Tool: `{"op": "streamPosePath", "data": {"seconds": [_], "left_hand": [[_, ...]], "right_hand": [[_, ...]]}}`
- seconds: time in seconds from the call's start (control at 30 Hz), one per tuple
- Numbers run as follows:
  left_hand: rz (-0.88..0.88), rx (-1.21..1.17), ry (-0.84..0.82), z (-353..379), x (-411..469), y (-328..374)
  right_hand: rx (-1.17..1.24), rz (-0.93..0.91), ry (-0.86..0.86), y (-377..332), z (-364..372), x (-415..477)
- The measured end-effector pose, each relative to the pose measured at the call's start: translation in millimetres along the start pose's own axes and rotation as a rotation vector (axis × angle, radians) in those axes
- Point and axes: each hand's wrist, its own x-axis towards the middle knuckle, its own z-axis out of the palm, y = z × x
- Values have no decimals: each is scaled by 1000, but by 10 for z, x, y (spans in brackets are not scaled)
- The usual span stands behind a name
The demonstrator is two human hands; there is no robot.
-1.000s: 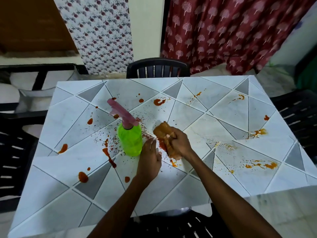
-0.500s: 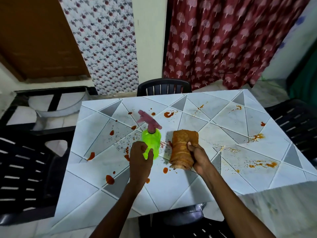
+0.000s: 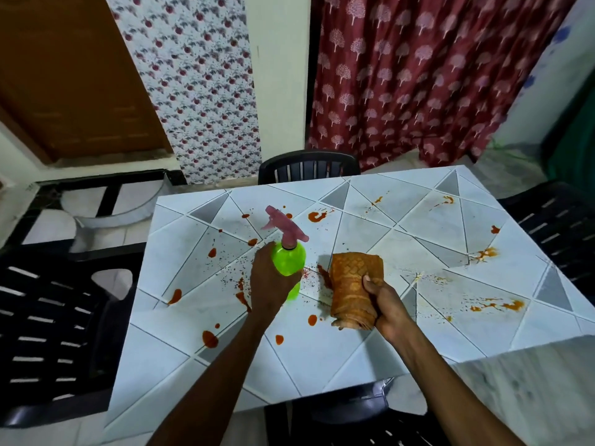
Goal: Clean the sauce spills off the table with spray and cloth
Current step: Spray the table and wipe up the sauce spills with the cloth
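Note:
A bright green spray bottle [image 3: 289, 259] with a pink trigger head stands upright near the table's middle. My left hand [image 3: 270, 284] is wrapped around its body. Just to its right, my right hand [image 3: 384, 305] grips a folded orange patterned cloth [image 3: 352, 284], which hangs down onto the tabletop. Red-orange sauce spills [image 3: 209, 338] dot the white and grey tiled table [image 3: 434, 239], thickest around the bottle and the near left. More smears lie at the far middle [image 3: 317, 216] and along the right side [image 3: 502, 305].
Black plastic chairs stand at the far side [image 3: 309, 165], at the left [image 3: 54, 317], at the right [image 3: 560, 226] and under the near edge [image 3: 354, 420]. A red patterned curtain and a floral one hang behind the table.
My left hand went from lying flat beside the bottle to gripping it. My right hand raised the cloth from a bunched press on the table to a hanging hold. The view pulled back.

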Motion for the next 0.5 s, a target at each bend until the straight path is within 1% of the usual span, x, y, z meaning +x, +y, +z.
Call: {"op": "streamPosePath", "data": {"seconds": [0.13, 0.27, 0.4, 0.5], "left_hand": [[100, 1, 15, 84, -87, 302], [157, -58, -71, 341, -107, 720], [189, -111, -182, 922, -216, 1144], [191, -107, -274, 1444, -276, 1360]], "right_hand": [[50, 6, 24, -120, -346, -26], [102, 33, 66, -274, -740, -77], [232, 48, 115, -461, -1284, -125], [322, 33, 121, -592, -1690, -160]]}}
